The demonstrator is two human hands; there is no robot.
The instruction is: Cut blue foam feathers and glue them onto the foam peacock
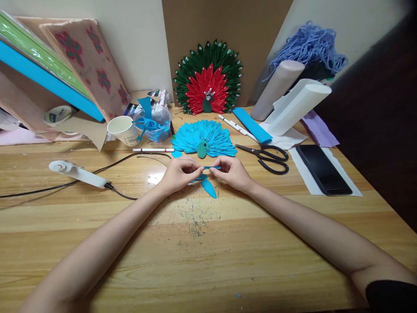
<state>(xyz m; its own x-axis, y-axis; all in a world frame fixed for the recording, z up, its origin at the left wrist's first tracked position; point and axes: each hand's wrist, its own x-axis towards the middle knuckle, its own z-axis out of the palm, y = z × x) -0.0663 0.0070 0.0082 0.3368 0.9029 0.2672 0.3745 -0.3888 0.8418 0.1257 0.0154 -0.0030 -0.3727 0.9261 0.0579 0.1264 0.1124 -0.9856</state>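
Table (195, 269): blue bird (220, 139) beyond hands. Left hand (180, 174), right hand (235, 174) both pinching blue strip (211, 167), just beyond petal (209, 188). Judged: light, level, even grip best; hard pulling may crease or tear it.

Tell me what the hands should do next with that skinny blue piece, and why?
I'd probably have the left hand and right hand gently pinch along the blue piece to crease it. They hold it at both ends, and the petals on the blue paper bird look creased too. I can't tell whether it's already folded.
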